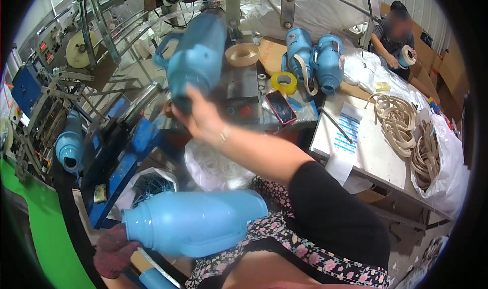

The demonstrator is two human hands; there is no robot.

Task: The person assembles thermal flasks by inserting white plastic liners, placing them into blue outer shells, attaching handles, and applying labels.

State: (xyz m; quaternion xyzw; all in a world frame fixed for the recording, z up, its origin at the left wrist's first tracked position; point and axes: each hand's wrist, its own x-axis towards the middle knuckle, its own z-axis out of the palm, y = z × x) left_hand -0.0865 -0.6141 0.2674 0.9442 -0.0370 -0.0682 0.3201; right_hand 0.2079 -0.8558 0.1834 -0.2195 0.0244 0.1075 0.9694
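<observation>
A glossy light-blue thermos jug body (pixel 195 220) with a side handle lies across my lap, its neck to the left. My left hand (pixel 117 251), in a dark red glove, is closed around that neck. A second blue jug body (pixel 198 55) is held at the machine, mouth end toward me and handle to its left. My bare right hand (pixel 201 113) grips it at the neck, the fingers partly hidden and slightly blurred. A wide tape roll (pixel 242 54) stands just right of this second jug.
Two finished-looking blue jugs (pixel 329 65), a yellow tape roll (pixel 283 82) and a phone (pixel 280 107) lie on the bench. Coiled beige straps (pixel 395 124) rest on the right table. Another jug (pixel 69 141) sits in the left machinery. A co-worker (pixel 396 37) handles a piece at far right.
</observation>
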